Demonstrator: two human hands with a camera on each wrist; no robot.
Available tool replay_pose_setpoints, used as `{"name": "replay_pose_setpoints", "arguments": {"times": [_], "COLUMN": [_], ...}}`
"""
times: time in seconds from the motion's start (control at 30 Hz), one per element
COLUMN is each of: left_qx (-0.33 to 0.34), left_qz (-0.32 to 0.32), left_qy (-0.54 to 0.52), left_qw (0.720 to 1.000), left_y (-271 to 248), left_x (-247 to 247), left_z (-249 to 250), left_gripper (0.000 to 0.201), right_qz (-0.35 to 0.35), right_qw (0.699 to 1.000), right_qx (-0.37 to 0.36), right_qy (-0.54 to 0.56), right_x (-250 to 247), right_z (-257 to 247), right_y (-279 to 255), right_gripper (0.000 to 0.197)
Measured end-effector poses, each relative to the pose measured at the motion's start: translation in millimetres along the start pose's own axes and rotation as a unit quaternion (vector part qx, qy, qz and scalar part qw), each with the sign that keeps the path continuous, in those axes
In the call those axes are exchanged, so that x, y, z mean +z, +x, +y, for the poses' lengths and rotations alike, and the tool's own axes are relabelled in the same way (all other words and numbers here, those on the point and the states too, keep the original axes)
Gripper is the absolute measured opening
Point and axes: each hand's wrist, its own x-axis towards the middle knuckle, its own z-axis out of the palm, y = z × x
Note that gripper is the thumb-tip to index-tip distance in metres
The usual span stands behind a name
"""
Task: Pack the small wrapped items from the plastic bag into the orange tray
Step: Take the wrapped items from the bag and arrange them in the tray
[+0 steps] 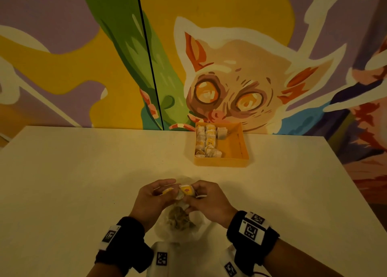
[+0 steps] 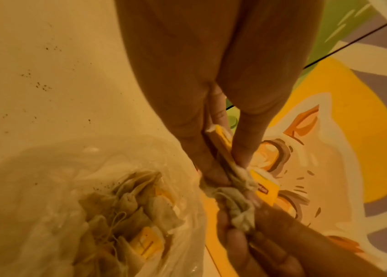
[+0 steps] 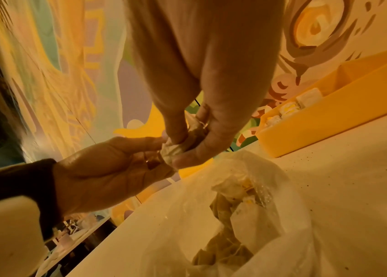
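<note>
Both hands meet over the clear plastic bag [image 1: 196, 228], which lies on the table near me with several tea bags inside [image 2: 128, 209]. My left hand [image 1: 167, 189] pinches a flat tea bag with a yellow tag [image 2: 221, 142] between thumb and fingers. My right hand [image 1: 194, 193] grips a crumpled tea bag [image 3: 171, 150] with a yellow tag [image 1: 186, 189]. The two tea bags touch; I cannot tell whether they are tangled. The orange tray [image 1: 222, 162] stands at the far edge of the table, with several tea bags [image 1: 206, 142] in rows along its left side.
The white table [image 1: 83, 182] stands against a painted wall [image 1: 230, 77]. The tray's right half [image 1: 234, 144] is bare. Dark crumbs [image 2: 40, 86] speckle the table beside the plastic bag. Black bands with printed markers sit on both wrists.
</note>
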Motion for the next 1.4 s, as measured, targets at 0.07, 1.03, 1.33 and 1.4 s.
{"name": "replay_pose_setpoints", "arguments": {"times": [0.07, 1.03, 1.33, 1.4], "left_qx": [-0.004, -0.045, 0.025, 0.034], "left_qz": [0.020, -0.089, -0.062, -0.070], "left_qy": [-0.005, 0.130, 0.166, 0.184], "left_qw": [1.000, 0.987, 0.984, 0.980], "left_y": [0, 6, 24, 29], "left_x": [-1, 25, 44, 46], "left_z": [-1, 19, 32, 34], "left_gripper": [0.025, 0.017, 0.007, 0.006], "right_qz": [0.007, 0.069, 0.052, 0.029], "right_qw": [1.000, 0.996, 0.995, 0.995], "right_qx": [0.005, -0.014, -0.039, -0.043], "right_qy": [-0.005, -0.051, -0.079, -0.087], "right_x": [-1, -20, -40, -47], "right_z": [-2, -25, -41, -46], "right_y": [0, 10, 28, 34], "right_gripper": [0.012, 0.007, 0.018, 0.016]}}
